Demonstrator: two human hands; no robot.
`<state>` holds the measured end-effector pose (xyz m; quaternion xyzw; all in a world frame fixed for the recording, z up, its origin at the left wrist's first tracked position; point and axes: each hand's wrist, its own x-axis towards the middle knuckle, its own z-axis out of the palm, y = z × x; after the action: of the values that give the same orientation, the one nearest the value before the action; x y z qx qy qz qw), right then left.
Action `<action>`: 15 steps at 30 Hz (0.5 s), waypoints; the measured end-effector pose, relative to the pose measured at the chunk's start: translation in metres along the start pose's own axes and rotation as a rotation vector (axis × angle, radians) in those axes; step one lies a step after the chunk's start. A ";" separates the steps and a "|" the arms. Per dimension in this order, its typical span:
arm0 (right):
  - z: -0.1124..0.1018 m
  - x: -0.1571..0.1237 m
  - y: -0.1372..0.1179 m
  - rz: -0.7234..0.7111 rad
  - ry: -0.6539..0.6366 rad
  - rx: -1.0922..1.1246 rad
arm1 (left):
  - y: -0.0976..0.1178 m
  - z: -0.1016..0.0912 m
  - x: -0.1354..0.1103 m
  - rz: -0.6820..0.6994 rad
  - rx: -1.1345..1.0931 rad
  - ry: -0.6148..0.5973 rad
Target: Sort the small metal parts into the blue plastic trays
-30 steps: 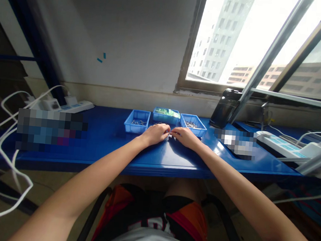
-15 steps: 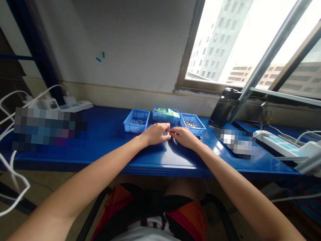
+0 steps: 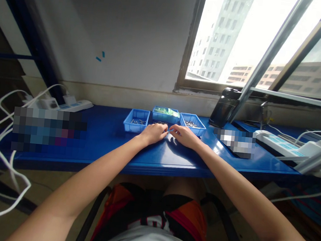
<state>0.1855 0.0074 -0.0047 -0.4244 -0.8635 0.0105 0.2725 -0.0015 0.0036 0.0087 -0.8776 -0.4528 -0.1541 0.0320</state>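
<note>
My left hand (image 3: 155,133) rests low over the blue table, its fingers curled together with the tips pointing right. Whatever those fingers hold, if anything, is too small to make out. Facing it, my right hand (image 3: 184,135) has its thumb and fingers slightly apart, with nothing visible between them. A small gap separates the two hands. Just behind my left hand lie some small dark pieces (image 3: 160,123), partly hidden. A blue bin (image 3: 134,128) with a few thin metal pieces stands left of my hands. Another blue bin (image 3: 195,131), holding several small metal parts, stands behind my right hand.
A third blue bin (image 3: 165,118) at the back holds a green plastic packet (image 3: 167,112). To the right are a black bottle (image 3: 224,107) and a power strip (image 3: 281,144). White cables (image 3: 11,166) hang over the table's left side. The blue table (image 3: 104,141) ends before my lap.
My hands have come slightly apart at the fingertips. My left hand has lowered a little, and the right fingers have opened from a pinch.
</note>
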 end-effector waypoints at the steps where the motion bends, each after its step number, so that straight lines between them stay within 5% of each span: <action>1: 0.000 0.000 0.000 -0.008 -0.003 0.002 | 0.000 0.001 0.000 0.010 -0.003 -0.005; 15: 0.000 0.000 0.001 -0.047 -0.067 0.007 | -0.003 0.004 0.002 0.055 -0.030 -0.007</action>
<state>0.1865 0.0083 -0.0052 -0.4024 -0.8817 0.0213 0.2453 -0.0018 0.0081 0.0050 -0.8907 -0.4261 -0.1568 0.0215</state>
